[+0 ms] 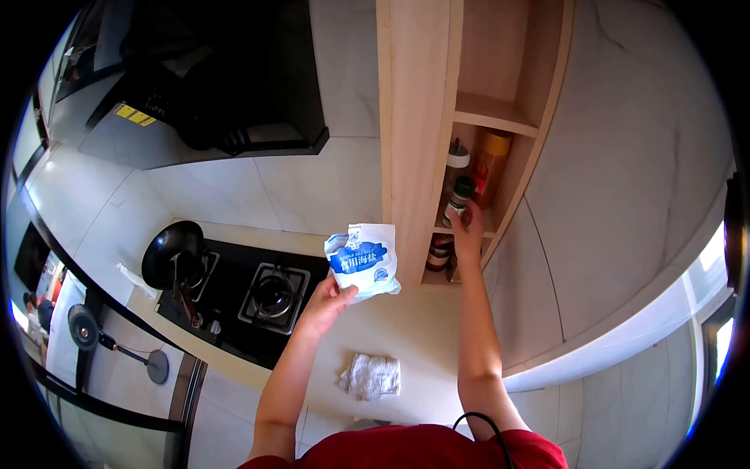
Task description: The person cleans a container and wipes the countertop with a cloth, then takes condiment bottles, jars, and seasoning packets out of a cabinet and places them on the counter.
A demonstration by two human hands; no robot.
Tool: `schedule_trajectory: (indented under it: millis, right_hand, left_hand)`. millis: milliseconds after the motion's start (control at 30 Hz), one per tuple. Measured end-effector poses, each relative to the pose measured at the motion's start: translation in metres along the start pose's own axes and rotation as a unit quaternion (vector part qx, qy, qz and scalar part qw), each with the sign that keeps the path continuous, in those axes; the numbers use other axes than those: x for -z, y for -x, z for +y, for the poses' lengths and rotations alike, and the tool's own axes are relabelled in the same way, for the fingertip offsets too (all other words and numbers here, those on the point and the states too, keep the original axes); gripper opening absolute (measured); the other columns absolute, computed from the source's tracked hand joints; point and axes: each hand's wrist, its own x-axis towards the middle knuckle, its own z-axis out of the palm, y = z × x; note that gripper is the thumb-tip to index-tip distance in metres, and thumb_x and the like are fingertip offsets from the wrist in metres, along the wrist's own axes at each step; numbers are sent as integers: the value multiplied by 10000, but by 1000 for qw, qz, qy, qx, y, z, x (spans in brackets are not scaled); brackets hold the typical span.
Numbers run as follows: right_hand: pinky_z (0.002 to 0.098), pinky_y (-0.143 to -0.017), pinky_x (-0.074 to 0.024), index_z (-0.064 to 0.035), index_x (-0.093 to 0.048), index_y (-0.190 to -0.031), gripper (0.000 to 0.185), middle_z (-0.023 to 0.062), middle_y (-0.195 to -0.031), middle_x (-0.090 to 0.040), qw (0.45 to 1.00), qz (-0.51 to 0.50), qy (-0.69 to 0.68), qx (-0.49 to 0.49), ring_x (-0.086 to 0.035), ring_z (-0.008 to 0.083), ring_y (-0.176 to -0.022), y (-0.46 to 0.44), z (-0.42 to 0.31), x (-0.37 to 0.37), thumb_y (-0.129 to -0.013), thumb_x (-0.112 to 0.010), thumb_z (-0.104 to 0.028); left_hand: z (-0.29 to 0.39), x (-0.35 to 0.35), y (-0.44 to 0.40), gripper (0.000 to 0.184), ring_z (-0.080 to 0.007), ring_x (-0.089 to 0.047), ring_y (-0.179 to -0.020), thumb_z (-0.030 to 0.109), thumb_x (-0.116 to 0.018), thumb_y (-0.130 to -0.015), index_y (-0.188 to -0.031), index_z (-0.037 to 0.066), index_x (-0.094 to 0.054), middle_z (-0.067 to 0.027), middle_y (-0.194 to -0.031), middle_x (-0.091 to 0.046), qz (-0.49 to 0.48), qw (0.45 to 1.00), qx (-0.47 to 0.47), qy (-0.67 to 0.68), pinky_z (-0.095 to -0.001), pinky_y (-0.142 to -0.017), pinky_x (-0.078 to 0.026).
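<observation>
A white and blue bag of salt (364,259), its top torn at one corner, is held up over the counter by my left hand (326,303), thumb across its lower edge. At the wooden shelf, my right hand (467,228) has its fingers closed round the lower part of a small green-capped spice jar (459,200). Behind that jar stand a white-topped bottle (456,164) and an orange-capped bottle (491,166). Below, a dark-lidded jar (439,253) sits in the lower compartment, partly hidden near my right wrist.
A black wok (173,255) rests on the left burner of the black gas stove (234,332). A folded cloth (372,377) lies on the counter (422,332). The range hood (234,94) overhangs the stove. A standing fan (83,327) is at the far left.
</observation>
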Motion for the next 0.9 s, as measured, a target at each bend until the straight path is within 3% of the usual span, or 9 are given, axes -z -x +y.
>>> schedule_trajectory:
  millis: [133, 200, 233, 300, 433, 600, 667, 733, 900]
  right_hand:
    - [272, -835, -444, -8, -474, -1215, 389, 88, -1112, -592, 994, -27, -72, -76, -565, 132, -979, 68, -60, 13, -880, -618, -145]
    - [293, -908, -423, -26, -433, -1277, 448, 83, -1197, -570, 963, -152, -187, -121, -541, 157, -1073, 97, -85, 18, -889, -614, -158]
    - [293, -908, -423, -26, -433, -1277, 448, 83, -1197, -570, 968, -125, -176, -126, -541, 157, -1073, 100, -104, 27, -889, -614, -158]
    - [323, -976, -390, -34, -399, -1322, 509, 83, -1258, -544, 954, -188, -151, -177, -501, 173, -1155, 138, -127, 27, -889, -622, -183]
    - [337, -995, -382, -27, -369, -1349, 544, 75, -1263, -516, 987, -78, -114, -82, -484, 169, -1167, 288, -87, -1, -892, -625, -172]
    - [323, -931, -447, -22, -319, -1373, 515, 82, -1230, -517, 981, 60, -138, -125, -506, 157, -1112, 368, -203, 95, -927, -560, -115]
    - [323, -909, -463, -35, -315, -1380, 521, 85, -1233, -513, 983, 133, -85, -94, -505, 150, -1099, 423, -218, 121, -927, -560, -113]
    - [318, -907, -465, -33, -357, -1333, 473, 79, -1198, -519, 975, 193, -50, -93, -507, 149, -1086, 485, -245, 130, -920, -570, -116]
    - [321, -931, -449, -41, -375, -1310, 460, 71, -1222, -497, 917, 396, -6, -43, -481, 155, -1131, 686, -368, 129, -915, -586, -148]
  left_hand:
    - [5, 0, 1, 498, -125, -541, -1050, 201, -739, -788, -1210, 69, -512, -17, -1151, -580, -45, 999, 0, 17, -282, -882, -440]
    - [15, -4, -1, 513, -138, -538, -1077, 190, -744, -781, -1218, 69, -504, -24, -1159, -581, -58, 998, 3, -11, -295, -915, -434]
    - [23, -16, -13, 528, -135, -532, -1079, 188, -747, -778, -1226, 64, -497, -27, -1163, -581, -91, 996, 6, -4, -293, -924, -423]
    - [17, -10, -13, 534, -136, -529, -1080, 180, -754, -770, -1221, 53, -498, -33, -1157, -586, -137, 990, 20, -19, -294, -937, -412]
    - [-57, 50, -7, 559, -145, -515, -1115, 142, -775, -744, -1220, 35, -502, -41, -1187, -575, -316, 948, 19, -13, -311, -986, -376]
    - [-56, -85, 51, 554, -142, -539, -1082, 14, -741, -727, -1228, 45, -508, -36, -1171, -578, -393, 897, 162, -126, -311, -943, -430]
    - [-93, -127, 74, 530, -148, -546, -1070, -35, -705, -731, -1217, 38, -508, -42, -1156, -581, -457, 865, 175, -113, -303, -949, -427]
    - [-122, -155, 118, 502, -153, -552, -1064, -36, -692, -743, -1205, 30, -505, -50, -1158, -580, -531, 822, 192, -70, -295, -940, -430]
    - [-169, -234, 309, 457, -161, -579, -1026, -2, -650, -796, -1218, 27, -477, -55, -1134, -596, -687, 674, 236, -132, -294, -914, -442]
